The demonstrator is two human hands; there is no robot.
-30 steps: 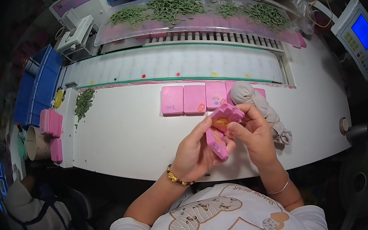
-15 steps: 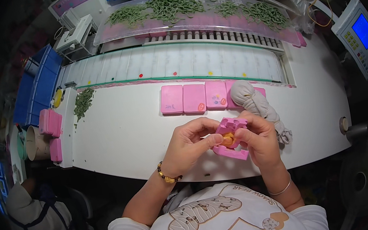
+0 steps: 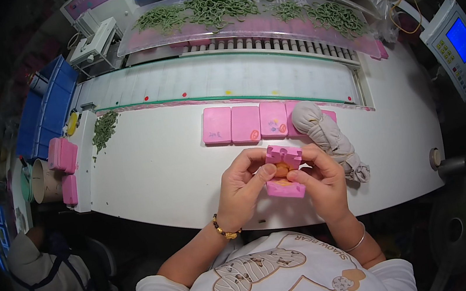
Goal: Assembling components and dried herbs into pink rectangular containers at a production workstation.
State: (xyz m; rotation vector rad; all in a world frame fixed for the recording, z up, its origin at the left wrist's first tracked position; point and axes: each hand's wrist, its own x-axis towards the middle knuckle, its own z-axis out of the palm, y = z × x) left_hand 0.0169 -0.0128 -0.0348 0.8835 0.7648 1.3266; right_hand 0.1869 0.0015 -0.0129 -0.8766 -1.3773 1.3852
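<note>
Squared up to face the wearer, the pink split mould (image 3: 283, 154) has turned from the slant it had half a second ago, and the coloured dots (image 3: 185, 94) on the white conveyor belt (image 3: 207, 81) have shifted left. The left hand (image 3: 242, 182) grasps the mould from its left side, fingers curled behind and thumb bent inward over the orange lining (image 3: 282, 169). The right hand (image 3: 323, 181) mirrors it, thumb pressing near the lower part of the same lining. Both thumbs are close together, and the fingers hide much of the mould's sides. It is held above the white worktop, near its front edge, spread into a notched upper half and a blocky lower one; its matte surface looks rubbery, the lining smoother.

Just beyond lies a row of flat, round-cornered pink blocks (image 3: 245, 124). A pale grey cloth bundle (image 3: 325, 133), wrinkled and twisted to a gathered tail, covers part of the row's right end. Green rings (image 3: 220, 7) are heaped on a translucent tray (image 3: 128, 43) behind the belt, small green pieces (image 3: 105, 131) lie loose at left, and a blue-screened control panel (image 3: 459, 42) stands at right.
</note>
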